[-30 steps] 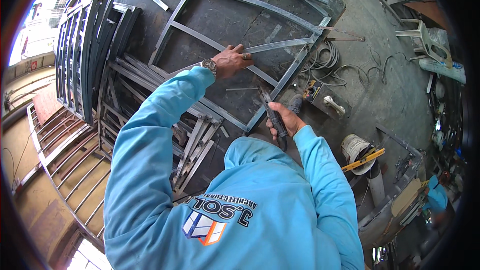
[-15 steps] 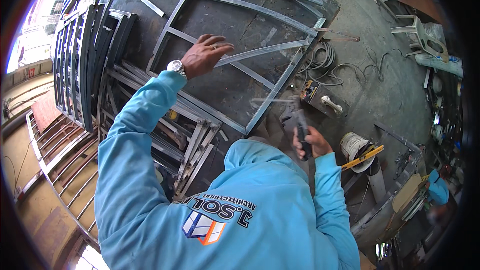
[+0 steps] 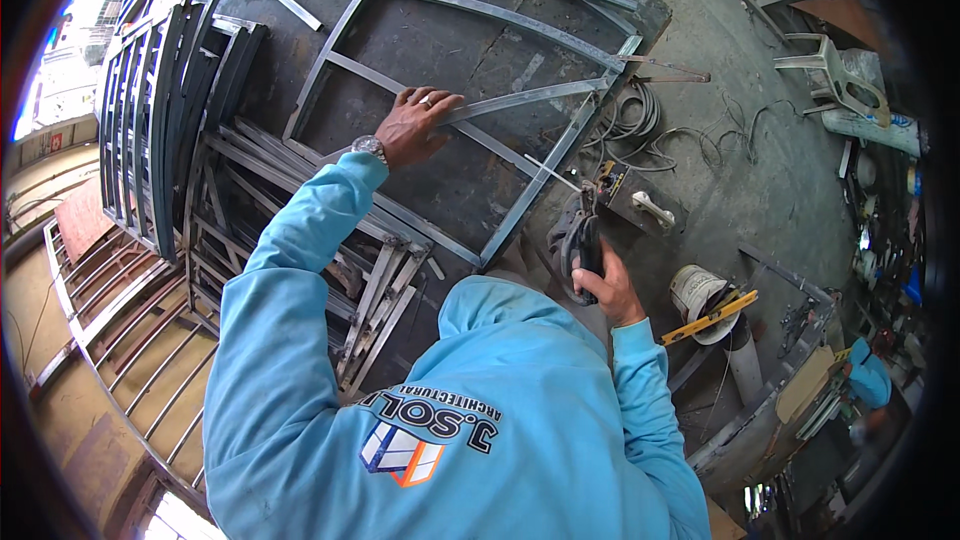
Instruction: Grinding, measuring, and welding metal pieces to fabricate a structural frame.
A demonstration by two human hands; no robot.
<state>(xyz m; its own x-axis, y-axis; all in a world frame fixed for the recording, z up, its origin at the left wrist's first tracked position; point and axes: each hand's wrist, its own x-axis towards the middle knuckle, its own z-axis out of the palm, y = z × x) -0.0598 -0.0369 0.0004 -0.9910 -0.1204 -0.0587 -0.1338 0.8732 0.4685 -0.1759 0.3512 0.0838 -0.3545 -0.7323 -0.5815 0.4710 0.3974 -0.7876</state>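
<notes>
My left hand [image 3: 414, 127], with a ring and a wristwatch, is at the near-left end of a curved metal bar [image 3: 525, 100]. Its fingers lie over the bar and the thumb is below, gripping it. That bar sits inside a large flat metal frame [image 3: 538, 190] on the floor, among other curved bars. In my right hand [image 3: 612, 285] is a dark welding electrode holder [image 3: 588, 245], fingers wrapped round its handle. A thin pale welding rod [image 3: 552, 172] sticks out of it across the frame's near-right edge. Whether the rod touches metal I cannot tell.
A welding machine [image 3: 640, 204] with a pale handle stands right of the frame, near coiled cable [image 3: 633, 115]. Stacked metal grilles [image 3: 150, 130] and offcuts [image 3: 375, 310] lie left. A white bucket [image 3: 694, 290] with a yellow spirit level [image 3: 708, 318] and a white chair [image 3: 830, 75] are right.
My left hand has come down from above the bar onto its end. The electrode holder has swung slightly left and steadied; the rod, blurred before, shows sharply.
</notes>
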